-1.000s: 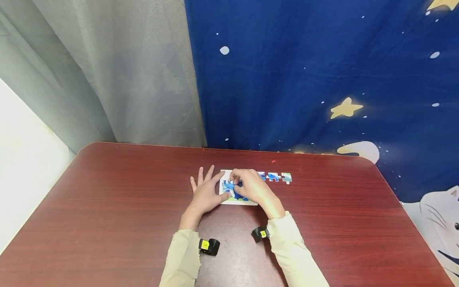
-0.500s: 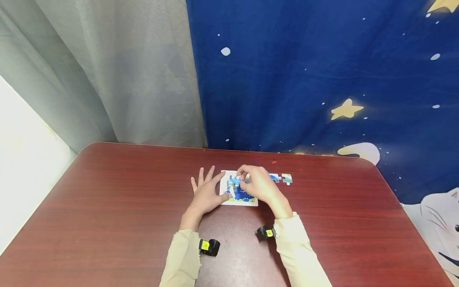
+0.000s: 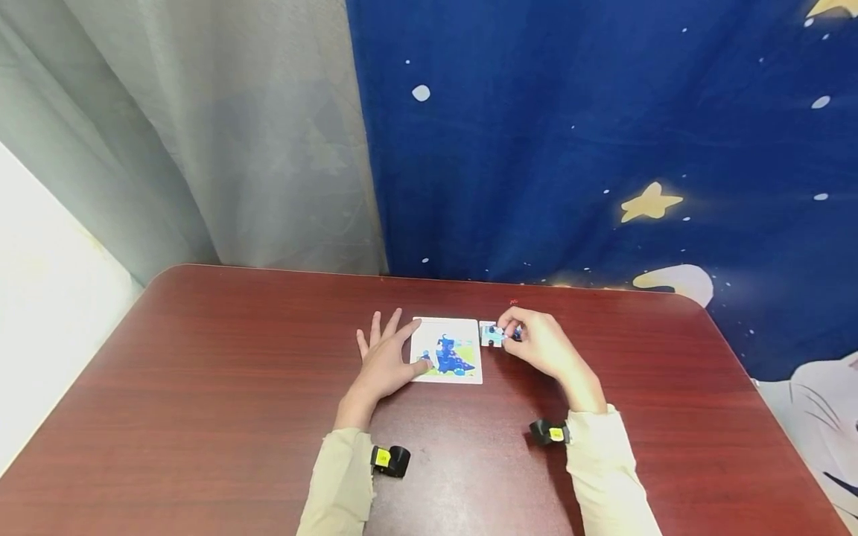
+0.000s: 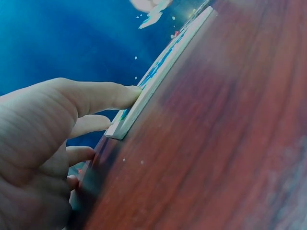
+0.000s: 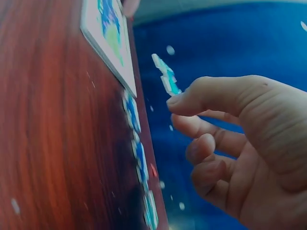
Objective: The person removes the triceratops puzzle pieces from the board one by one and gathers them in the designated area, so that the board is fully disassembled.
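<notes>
My right hand (image 3: 543, 344) pinches a light-blue and white jigsaw piece (image 5: 166, 76) between thumb and forefinger. It is raised off the table, just right of a white-framed puzzle board (image 3: 447, 378). On that board lies part of a dark blue cartoon picture with green below, while its upper part is white. My left hand (image 3: 385, 366) spreads its fingers at the board's left side. In the left wrist view, the left thumb (image 4: 112, 96) presses on the board's edge. Below the right hand, in the right wrist view, lie several loose pieces (image 5: 140, 160) in a row.
The reddish-brown wooden table (image 3: 221, 387) carries everything. A small red mark or scrap (image 3: 513, 301) lies near its back edge. Behind it hang a grey curtain (image 3: 268, 149) and a blue curtain (image 3: 509, 149) with stars. Each wrist wears a black camera band (image 3: 392, 461).
My right hand has moved right with the jigsaw piece, from over the board to past its right edge. It now covers loose pieces seen earlier. The left hand has stayed in place.
</notes>
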{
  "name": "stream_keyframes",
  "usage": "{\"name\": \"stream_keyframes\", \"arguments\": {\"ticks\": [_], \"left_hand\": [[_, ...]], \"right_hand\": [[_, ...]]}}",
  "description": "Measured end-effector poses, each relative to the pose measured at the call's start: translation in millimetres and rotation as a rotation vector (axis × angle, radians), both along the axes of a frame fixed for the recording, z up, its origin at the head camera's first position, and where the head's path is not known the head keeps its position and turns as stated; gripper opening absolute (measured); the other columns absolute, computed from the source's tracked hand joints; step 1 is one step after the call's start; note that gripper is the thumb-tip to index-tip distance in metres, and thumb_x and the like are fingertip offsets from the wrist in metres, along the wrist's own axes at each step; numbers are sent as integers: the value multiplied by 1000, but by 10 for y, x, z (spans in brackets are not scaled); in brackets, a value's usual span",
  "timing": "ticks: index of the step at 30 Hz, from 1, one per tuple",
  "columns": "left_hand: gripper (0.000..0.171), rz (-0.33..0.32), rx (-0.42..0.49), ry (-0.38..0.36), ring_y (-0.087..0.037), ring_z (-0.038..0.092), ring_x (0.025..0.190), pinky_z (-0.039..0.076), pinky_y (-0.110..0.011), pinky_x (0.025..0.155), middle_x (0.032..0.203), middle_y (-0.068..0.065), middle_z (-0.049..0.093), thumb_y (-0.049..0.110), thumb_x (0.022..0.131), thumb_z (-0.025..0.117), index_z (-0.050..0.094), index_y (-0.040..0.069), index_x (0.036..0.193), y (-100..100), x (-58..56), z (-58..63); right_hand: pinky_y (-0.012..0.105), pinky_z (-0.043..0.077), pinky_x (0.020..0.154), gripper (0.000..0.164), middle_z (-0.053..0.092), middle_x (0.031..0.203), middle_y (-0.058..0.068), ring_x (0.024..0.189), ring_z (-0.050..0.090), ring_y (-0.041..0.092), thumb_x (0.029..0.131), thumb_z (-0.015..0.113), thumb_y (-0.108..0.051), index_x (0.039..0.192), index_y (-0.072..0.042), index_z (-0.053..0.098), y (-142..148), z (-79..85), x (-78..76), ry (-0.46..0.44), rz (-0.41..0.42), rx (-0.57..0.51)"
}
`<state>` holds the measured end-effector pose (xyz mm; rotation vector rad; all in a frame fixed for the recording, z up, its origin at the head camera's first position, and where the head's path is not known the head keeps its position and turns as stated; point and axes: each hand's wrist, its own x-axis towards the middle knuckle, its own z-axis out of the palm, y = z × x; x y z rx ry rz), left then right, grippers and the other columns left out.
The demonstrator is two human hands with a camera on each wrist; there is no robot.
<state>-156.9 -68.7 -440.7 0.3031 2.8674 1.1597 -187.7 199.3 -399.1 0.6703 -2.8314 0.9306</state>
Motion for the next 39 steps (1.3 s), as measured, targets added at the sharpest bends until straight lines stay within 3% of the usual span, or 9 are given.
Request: {"name": "stream_keyframes", "arguments": {"ticks": [10,39], "left_hand": [[72,4,-4,-5,-36,-7,139,-14,-62,100,152,-14,19,31,75,73,45,14,139,-27,3,14],[71,2,-2,-19,-35,-6,139,-14,-60,101,152,-14,19,30,75,73,45,14,139,-2,3,22]], "right_hand": [[27,41,58,18,56,70,-3,57,48,11,70,65,0,87,-7,64,79,-61,-25,-94,-2,-3],[28,41,60,16,55,67,-4,61,50,11,69,64,0,82,-8,63,23,-134,-1,-182,37,42]]}}
